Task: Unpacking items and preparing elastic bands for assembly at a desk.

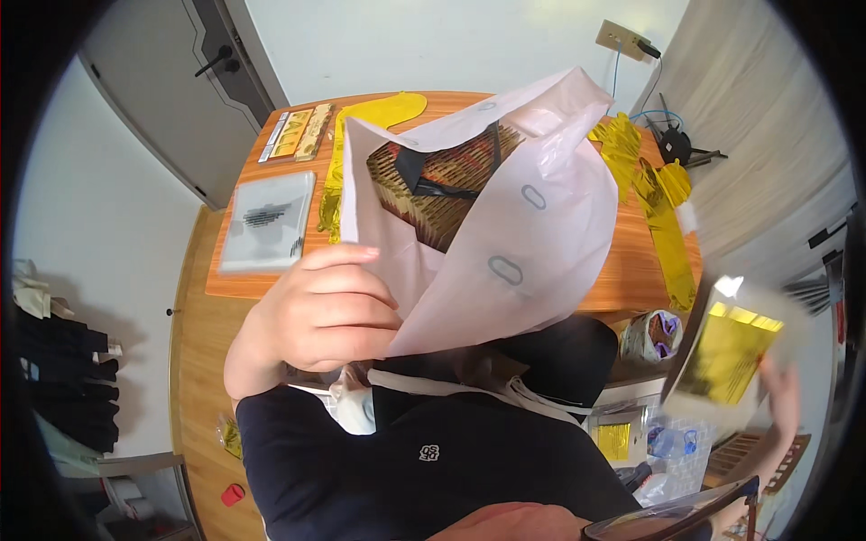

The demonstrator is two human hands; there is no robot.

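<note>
1. A flat clear plastic sleeve with dark print (268, 221) lies on the left of the orange wooden tabletop (622, 270), near the open bag.
2. The left hand (316, 316) is curled shut on the edge of the pale pink plastic bag (532, 243), holding its mouth open over the bundle of tan sticks (442, 185) inside; a firm, high grip should keep it gaping.
3. Crumpled gold foil wrappers (654, 189) lie right of the bag.
4. The right hand (780, 397), blurred, pinches a gold foil packet (726, 361), well apart from the bag; it is best brought in level.
</note>
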